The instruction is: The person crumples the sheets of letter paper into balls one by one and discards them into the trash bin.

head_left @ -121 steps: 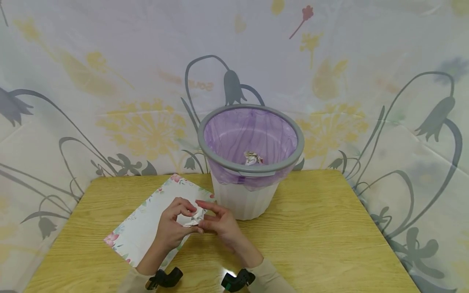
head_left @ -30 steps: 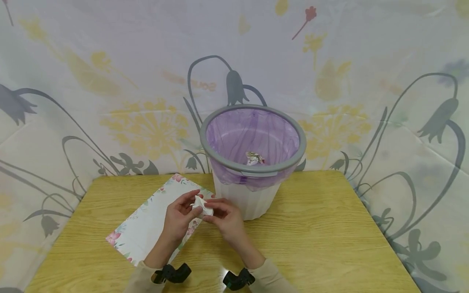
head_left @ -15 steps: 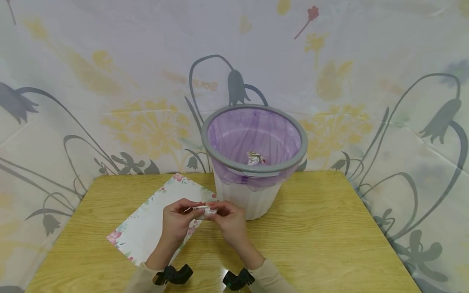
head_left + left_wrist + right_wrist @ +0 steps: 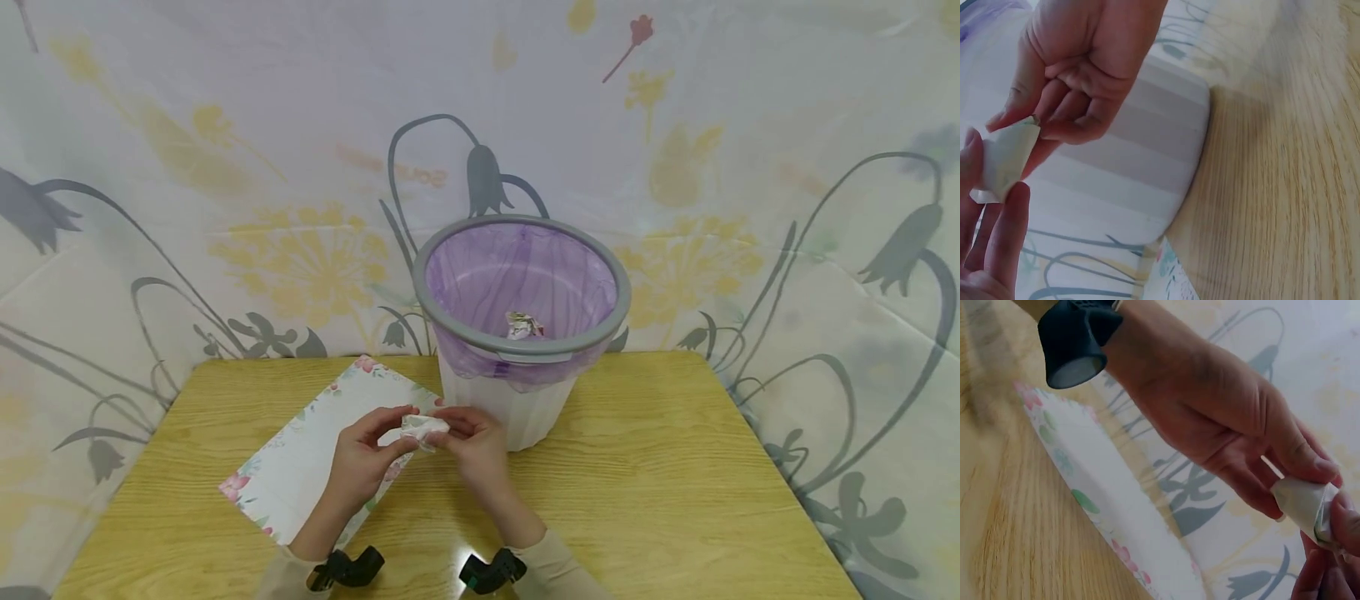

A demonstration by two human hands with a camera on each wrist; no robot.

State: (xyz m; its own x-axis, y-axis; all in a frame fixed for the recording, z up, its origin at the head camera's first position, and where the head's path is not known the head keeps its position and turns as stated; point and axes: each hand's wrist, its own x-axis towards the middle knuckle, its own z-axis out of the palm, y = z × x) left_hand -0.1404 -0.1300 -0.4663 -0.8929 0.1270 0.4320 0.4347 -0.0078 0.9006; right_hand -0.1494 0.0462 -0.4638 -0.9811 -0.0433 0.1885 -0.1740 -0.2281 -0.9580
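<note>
We see a crumpled white paper (image 4: pixel 423 427) in the air above the table (image 4: pixel 637 483), in front of the white bin (image 4: pixel 510 408), its one side pinched by the left hand (image 4: pixel 362 454) and the other by the right hand (image 4: pixel 480 454). Below the left hand lies the flower-bordered sheet (image 4: pixel 315 450), and inside the purple liner (image 4: pixel 480 267) we notice another crumpled piece (image 4: pixel 522 325). On the printed cloth (image 4: pixel 337 83) behind, we find faint orange lettering (image 4: pixel 427 177), which we cannot read surely.
</note>
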